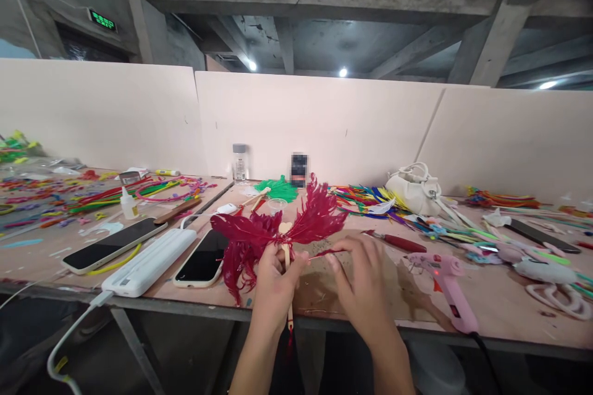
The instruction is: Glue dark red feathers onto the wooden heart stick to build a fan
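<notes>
My left hand (pixel 275 281) is closed around the pale wooden handle (pixel 290 315) of a dark red feather fan (pixel 252 236). Its feathers spread left and up to the right from a light heart-shaped piece (pixel 285 228) at the top of the handle. A small red tassel (pixel 290 334) hangs from the lower end. Between thumb and fingers, my right hand (pixel 364 274) pinches a thin dark red feather (pixel 334 252). The feather's bare quill points left and reaches close to my left thumb; whether they touch I cannot tell.
A pink glue gun (pixel 447 287) lies right, beside a red-handled tool (pixel 398 242). Phones (pixel 201 259) and a white power bank (pixel 151 262) lie left. Behind are a green feather fan (pixel 279 187), a clear bottle (pixel 239 163), loose colourful feathers (pixel 359 200) and a white bag (pixel 414 190).
</notes>
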`<state>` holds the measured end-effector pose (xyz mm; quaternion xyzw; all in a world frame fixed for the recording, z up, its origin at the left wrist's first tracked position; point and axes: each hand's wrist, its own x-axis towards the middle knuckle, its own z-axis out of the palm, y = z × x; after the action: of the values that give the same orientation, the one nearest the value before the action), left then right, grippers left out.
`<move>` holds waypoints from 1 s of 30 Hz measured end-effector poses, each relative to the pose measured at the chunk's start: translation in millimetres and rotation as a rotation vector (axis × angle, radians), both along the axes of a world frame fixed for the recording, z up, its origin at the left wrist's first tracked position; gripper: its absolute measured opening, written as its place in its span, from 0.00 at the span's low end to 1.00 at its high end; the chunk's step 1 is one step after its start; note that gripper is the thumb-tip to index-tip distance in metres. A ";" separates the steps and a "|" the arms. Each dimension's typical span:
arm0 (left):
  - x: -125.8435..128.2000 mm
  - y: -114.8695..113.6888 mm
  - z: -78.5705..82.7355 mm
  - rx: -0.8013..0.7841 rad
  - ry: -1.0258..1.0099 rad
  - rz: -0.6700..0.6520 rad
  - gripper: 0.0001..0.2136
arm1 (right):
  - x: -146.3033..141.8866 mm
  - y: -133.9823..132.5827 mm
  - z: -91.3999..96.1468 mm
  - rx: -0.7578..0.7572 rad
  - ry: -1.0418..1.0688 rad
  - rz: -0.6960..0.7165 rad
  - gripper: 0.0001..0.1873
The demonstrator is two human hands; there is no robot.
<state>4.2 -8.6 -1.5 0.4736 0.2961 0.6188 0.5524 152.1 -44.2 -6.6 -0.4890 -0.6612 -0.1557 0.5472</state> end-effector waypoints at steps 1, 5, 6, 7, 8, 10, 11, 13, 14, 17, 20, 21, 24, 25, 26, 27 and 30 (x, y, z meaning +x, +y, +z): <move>0.0 0.5 0.2 0.003 -0.020 0.018 0.19 | 0.7 -0.1 -0.2 0.035 0.106 -0.009 0.01; 0.2 2.9 -0.2 0.000 -0.057 0.044 0.20 | 3.1 1.3 -3.5 0.174 0.638 0.065 0.13; 0.1 3.5 -0.4 0.000 -0.064 0.050 0.20 | 3.2 2.0 -4.2 0.211 0.745 0.095 0.16; -0.1 3.9 -0.6 0.000 -0.071 0.052 0.20 | 3.0 2.6 -4.6 0.233 0.826 0.128 0.19; -0.3 4.1 -0.7 0.002 -0.076 0.050 0.20 | 2.4 3.2 -4.6 0.222 0.879 0.172 0.21; -0.7 3.8 -0.6 0.006 -0.074 0.039 0.20 | 0.1 3.9 -4.2 0.104 0.919 0.290 0.23; -0.8 3.4 -0.5 0.008 -0.064 0.034 0.20 | -1.5 4.0 -3.7 0.025 0.924 0.340 0.22; -0.8 2.2 -0.3 0.007 -0.035 0.025 0.19 | -5.0 3.7 -2.8 -0.094 0.937 0.379 0.20; -0.8 1.5 -0.2 0.006 -0.022 0.021 0.19 | -6.2 3.3 -2.5 -0.107 0.948 0.371 0.18; -0.9 -0.3 -0.2 -0.001 0.021 -0.029 0.18 | -4.9 0.5 -1.1 -0.016 0.971 0.286 0.17; -2.3 -2.0 0.3 0.022 0.079 -0.136 0.18 | 2.0 -6.7 3.0 0.107 0.980 0.207 0.14; -3.1 -3.0 0.9 0.046 0.108 -0.171 0.19 | 4.1 -10.1 5.2 0.135 0.990 0.194 0.14; -5.8 -7.8 3.9 0.108 0.215 -0.244 0.20 | 6.7 -21.3 11.8 0.186 1.018 0.155 0.14; -6.6 -9.9 5.1 0.113 0.251 -0.270 0.21 | 6.4 -24.6 13.4 0.188 1.021 0.126 0.15; -7.2 -12.0 6.2 0.117 0.278 -0.291 0.22 | 5.8 -27.5 14.5 0.186 1.018 0.097 0.16; -7.7 -13.9 7.1 0.124 0.300 -0.311 0.22 | 5.0 -29.9 15.2 0.181 1.014 0.075 0.17; -8.8 -17.4 7.0 0.159 0.332 -0.333 0.21 | 3.1 -33.9 15.4 0.164 0.989 0.058 0.18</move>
<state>-4.6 -26.0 5.6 0.6528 0.2511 0.4543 0.5517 155.1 -78.1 8.7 -0.4411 -0.3215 0.0586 0.8359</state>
